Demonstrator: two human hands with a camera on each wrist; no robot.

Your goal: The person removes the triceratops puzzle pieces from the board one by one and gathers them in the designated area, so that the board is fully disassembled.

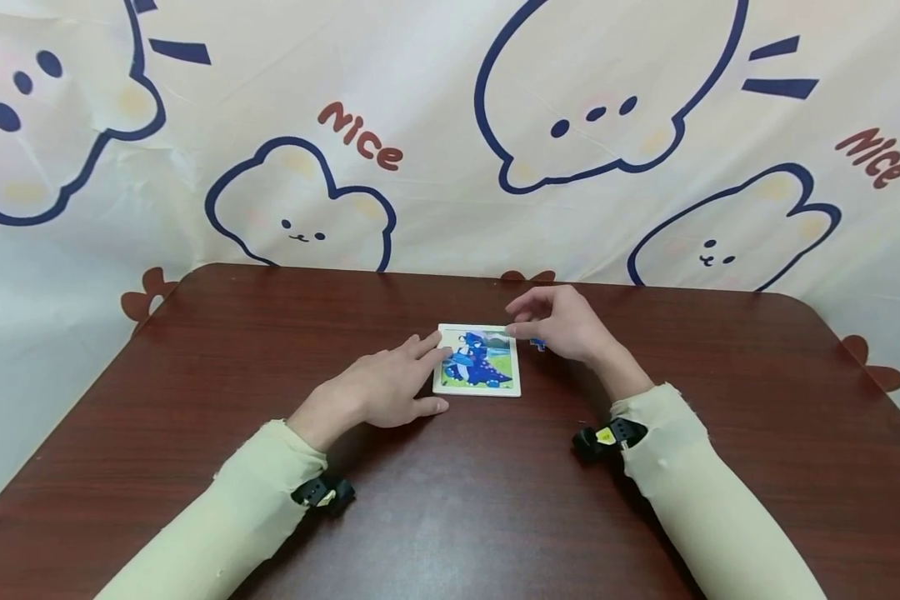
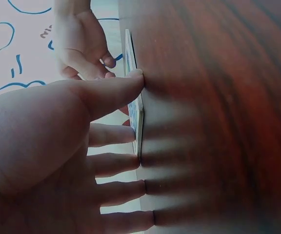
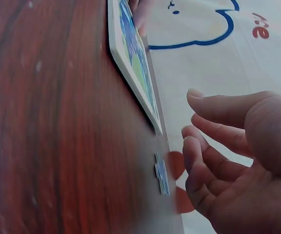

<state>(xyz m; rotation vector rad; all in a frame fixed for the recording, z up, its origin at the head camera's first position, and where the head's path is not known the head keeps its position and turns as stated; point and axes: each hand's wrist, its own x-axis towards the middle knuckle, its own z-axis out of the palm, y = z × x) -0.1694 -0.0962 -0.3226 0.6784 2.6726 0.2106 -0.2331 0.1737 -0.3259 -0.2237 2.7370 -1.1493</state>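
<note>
A square jigsaw puzzle (image 1: 483, 364) with a white frame lies flat on the table, its picture a blue dinosaur on green ground. My left hand (image 1: 390, 387) rests at its left side, fingers straight and spread. Two fingertips reach onto the picture's left edge. Over the puzzle's upper right corner hovers my right hand (image 1: 567, 325), its fingers loosely bent with nothing between them. Just right of the frame, a loose blue puzzle piece (image 3: 162, 174) lies on the table, partly covered by the right hand in the head view.
The dark brown wooden table (image 1: 450, 500) has rounded far corners. Behind it hangs a pale cloth (image 1: 435, 217) printed with cartoon outlines and the word "Nice". Black straps with small devices sit at both sleeve cuffs.
</note>
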